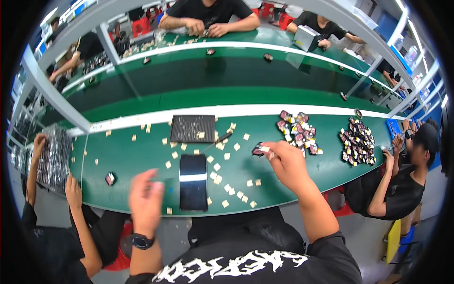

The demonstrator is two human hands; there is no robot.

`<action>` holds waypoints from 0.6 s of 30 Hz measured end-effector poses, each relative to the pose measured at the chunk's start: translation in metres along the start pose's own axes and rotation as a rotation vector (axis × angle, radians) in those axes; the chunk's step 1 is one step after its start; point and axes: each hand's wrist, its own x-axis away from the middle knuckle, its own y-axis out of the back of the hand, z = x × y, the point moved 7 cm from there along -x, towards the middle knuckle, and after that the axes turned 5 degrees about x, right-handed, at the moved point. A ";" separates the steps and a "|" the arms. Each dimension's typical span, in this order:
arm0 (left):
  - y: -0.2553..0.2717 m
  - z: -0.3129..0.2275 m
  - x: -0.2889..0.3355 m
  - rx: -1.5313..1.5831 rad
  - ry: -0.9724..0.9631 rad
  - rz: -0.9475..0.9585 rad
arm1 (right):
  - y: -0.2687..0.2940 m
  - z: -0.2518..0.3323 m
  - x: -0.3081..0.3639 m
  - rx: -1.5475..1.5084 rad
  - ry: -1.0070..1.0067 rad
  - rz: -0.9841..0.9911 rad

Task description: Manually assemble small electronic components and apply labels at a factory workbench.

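My right hand [286,160] pinches a small black-and-red part [258,149] with a pale square at its edge, above the green bench. Smeared by motion, my left hand [146,196] hangs over the near edge, left of a dark phone-like slab [193,184]; its fingers are too blurred to read. A single similar part [110,178] lies farther left. Beyond my right hand sits a loose heap of such parts [300,130] with white and yellow bits. Many small cream squares [217,167] are scattered around the slab.
A black ridged tray [192,128] stands behind the slab, with a dark pen-like tool [222,138] beside it. A bigger heap [358,142] lies to the right. Co-workers sit on both sides. Past a white rail [227,110] runs a green conveyor [208,97] carrying a few parts.
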 end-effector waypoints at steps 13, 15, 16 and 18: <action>-0.113 -0.053 0.050 0.960 0.361 0.707 | 0.002 0.086 0.047 -0.361 -0.086 0.181; -0.110 -0.054 0.050 0.897 0.264 0.673 | 0.000 0.081 0.055 -0.400 -0.237 0.218; -0.106 -0.056 0.049 0.828 0.169 0.645 | -0.005 0.081 0.059 -0.530 -0.252 0.206; -0.102 -0.056 0.049 0.722 0.087 0.606 | -0.014 0.079 0.064 -0.659 -0.268 0.193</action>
